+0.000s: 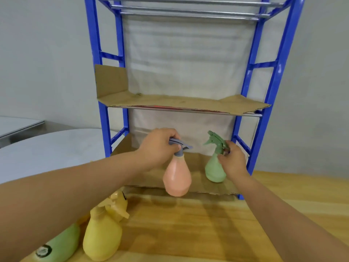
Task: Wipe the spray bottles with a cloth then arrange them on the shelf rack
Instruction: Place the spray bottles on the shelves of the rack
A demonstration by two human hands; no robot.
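Observation:
My left hand [158, 148] grips the grey trigger head of a pink spray bottle [177, 178] and holds it upright at the front edge of the bottom shelf of the blue shelf rack [272, 87]. My right hand [232, 159] holds the neck of a green spray bottle [213, 170] that stands on the cardboard-lined bottom shelf [200, 159], at its right side. A yellow spray bottle [103, 237] stands on the wooden table at lower left. Beside it lies a light green bottle [62, 244] without a spray head. No cloth is in view.
The rack's middle shelf [170, 102] is lined with cardboard, with a flap raised at its left. Metal bars form the top shelf. The wooden table [198, 227] spreads in front of the rack. A grey round table [49, 148] stands at the left.

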